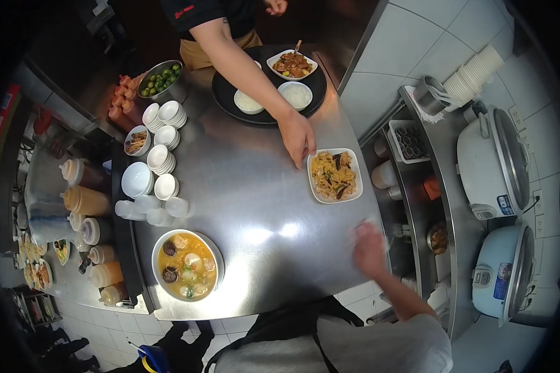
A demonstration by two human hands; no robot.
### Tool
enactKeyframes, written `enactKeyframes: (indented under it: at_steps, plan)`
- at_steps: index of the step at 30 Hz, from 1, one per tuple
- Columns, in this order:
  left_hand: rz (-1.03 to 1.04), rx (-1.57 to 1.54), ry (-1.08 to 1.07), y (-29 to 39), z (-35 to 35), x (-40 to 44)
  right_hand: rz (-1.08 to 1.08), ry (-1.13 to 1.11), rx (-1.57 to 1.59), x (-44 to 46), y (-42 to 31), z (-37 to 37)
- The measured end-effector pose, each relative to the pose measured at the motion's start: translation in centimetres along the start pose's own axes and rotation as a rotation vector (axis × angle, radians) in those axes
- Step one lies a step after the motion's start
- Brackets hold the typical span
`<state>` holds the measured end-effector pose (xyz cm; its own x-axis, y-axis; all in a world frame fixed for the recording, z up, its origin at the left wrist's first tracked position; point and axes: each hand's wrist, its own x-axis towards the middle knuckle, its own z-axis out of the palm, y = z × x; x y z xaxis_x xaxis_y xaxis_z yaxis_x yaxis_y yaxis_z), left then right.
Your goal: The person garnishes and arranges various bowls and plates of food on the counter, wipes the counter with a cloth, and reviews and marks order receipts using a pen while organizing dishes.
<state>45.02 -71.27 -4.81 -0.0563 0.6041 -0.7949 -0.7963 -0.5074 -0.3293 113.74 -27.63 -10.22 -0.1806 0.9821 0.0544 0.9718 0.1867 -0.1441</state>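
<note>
My right hand (pixel 368 248) is over the right edge of the steel counter (pixel 249 186), smeared by motion, so its fingers cannot be made out. Just beyond it stands a square white bowl (pixel 356 191) of yellowish fried food with dark pieces, a short gap from my hand. A co-worker's hand (pixel 297 138) reaches from the far side and touches that bowl's left rim. My left hand is out of view. At the near left of the counter is a large white bowl (pixel 220 267) of orange soup with mushrooms.
A round black tray (pixel 226 102) at the far side carries rice bowls and a saucy dish (pixel 294 64). Stacked white bowls (pixel 162 158), green limes (pixel 162 81) and sauce bottles (pixel 84 200) line the left. Rice cookers (pixel 496 267) stand on the right shelf.
</note>
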Motion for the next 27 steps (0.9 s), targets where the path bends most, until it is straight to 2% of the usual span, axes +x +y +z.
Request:
enactKeyframes:
  at_steps: [1,2,3,4,5,6,7,9,10,12,15,17,19,20,21,23,24,25,26,27]
  plan:
    - [0.106,0.656,-0.141,2.1,0.3,1.0,0.006,0.003,0.004,0.2,0.0,0.8]
    - [0.093,0.653,-0.188,4.1,1.0,1.8,0.102,0.158,-0.077,0.5,-0.2,1.5]
    - [-0.045,0.713,-0.363,5.4,2.2,2.8,0.198,0.313,-0.16,0.9,-0.9,1.8]
    - [-0.053,0.815,-0.457,6.1,3.8,3.5,0.216,-0.019,-0.027,1.1,-3.5,2.3]
    - [-0.059,0.917,-0.55,6.7,5.5,4.1,0.069,-0.152,-0.107,1.0,-7.7,2.5]
    - [-0.058,0.956,-0.598,7.3,7.4,4.4,-0.178,-0.124,0.134,1.1,-11.3,0.4]
    - [-0.054,0.996,-0.648,7.8,9.4,4.8,-0.332,0.103,0.257,-0.8,-13.3,4.0]
    - [0.024,1.168,-0.741,8.4,13.7,5.1,-0.414,0.095,0.338,-0.3,-16.8,4.0]
    - [0.116,1.224,-0.692,8.4,15.5,5.0,-0.409,0.097,0.343,0.0,-17.2,3.9]
    - [0.323,1.313,-0.52,7.9,17.2,5.5,-0.545,0.028,0.483,1.1,-17.7,3.9]
    - [0.585,1.499,-0.127,6.0,16.4,7.3,-0.67,-0.031,0.5,3.8,-18.4,4.4]
    - [0.639,1.653,0.155,4.0,13.7,8.8,-0.701,0.028,0.528,8.2,-19.0,5.4]
    - [0.61,1.796,0.365,1.3,9.6,10.4,-0.691,0.154,0.421,14.8,-18.9,8.6]
    - [0.576,1.859,0.448,-0.2,7.4,11.3,-0.654,0.251,0.417,18.6,-18.1,10.5]
    - [0.526,1.927,0.512,-1.7,5.1,12.1,-0.58,0.207,0.291,22.5,-16.5,10.3]
    - [0.417,2.049,0.596,-4.5,0.5,13.0,-0.362,0.317,0.287,29.0,-9.3,10.3]
    - [0.362,2.111,0.624,-5.7,-1.8,13.3,-0.122,0.329,0.185,30.4,-5.1,8.2]
    - [0.313,2.169,0.63,-6.7,-3.7,13.6,0.033,0.472,0.008,30.9,-0.3,7.2]
    - [0.265,2.228,0.633,-7.6,-5.4,13.7,0.331,0.363,0.228,31.0,4.9,6.7]
    - [0.225,2.281,0.631,-8.4,-6.9,13.9,0.178,0.479,0.048,30.3,12.5,8.8]
